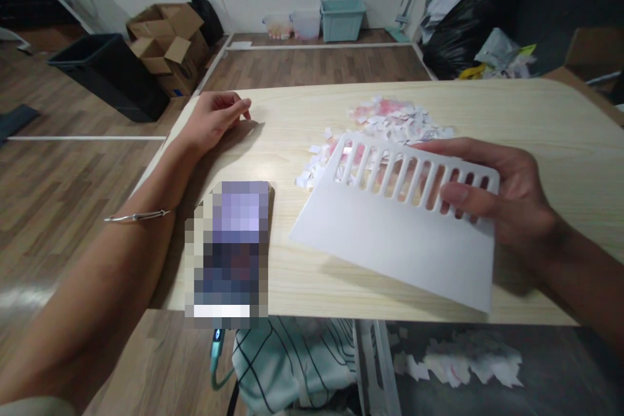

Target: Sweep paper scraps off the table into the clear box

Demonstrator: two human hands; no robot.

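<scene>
A white plastic scraper (pixel 400 240) with a row of slots along its upper edge is held over the table. My right hand (pixel 511 195) grips it at the slotted right end, thumb on the near face and fingers behind. Just beyond it, a spread of small white and pink paper scraps (pixel 404 123) lies on the table, partly covered by the scraper. My left hand (pixel 221 118) rests at the table's left edge, fingers curled in and nothing visible in them. Nearest to that arm is a blurred-out phone-like object (pixel 234 253) on the tabletop.
Under the front edge of the pale wooden table (pixel 560 123), more paper scraps (pixel 468 361) lie on a dark surface beside a checked cloth (pixel 297 357). A teal cable (pixel 216 357) hangs there. Beyond stand a black bin (pixel 112 78), cardboard boxes (pixel 168 45), a teal tub (pixel 341 21) and black bags (pixel 468 26).
</scene>
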